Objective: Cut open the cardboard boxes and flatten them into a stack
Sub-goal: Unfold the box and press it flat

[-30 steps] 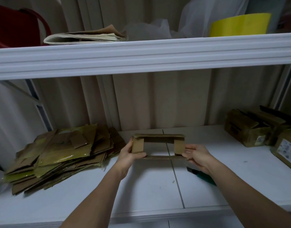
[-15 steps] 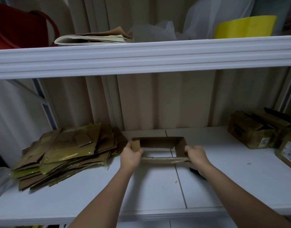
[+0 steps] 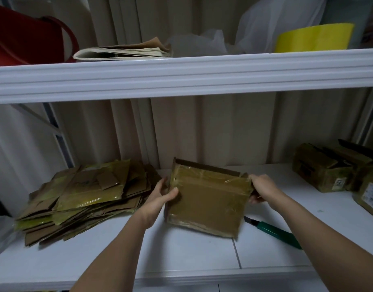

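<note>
both hands' fingers grip the taped box [image 3: 206, 199] — flattened stack [image 3: 82, 197] left, green knife [image 3: 276, 231] right.

Two bare forearms reach into frame from the lower edge, uncovered from elbow to wrist, with no sleeve showing on either. The left hand [image 3: 160, 197] is ungloved and carries no ring, watch or band; the right hand [image 3: 263, 188] is likewise bare, its wrist unadorned. Both arms are slim and smooth, free of markings, and narrow toward the wrists under dim indoor light.
</note>
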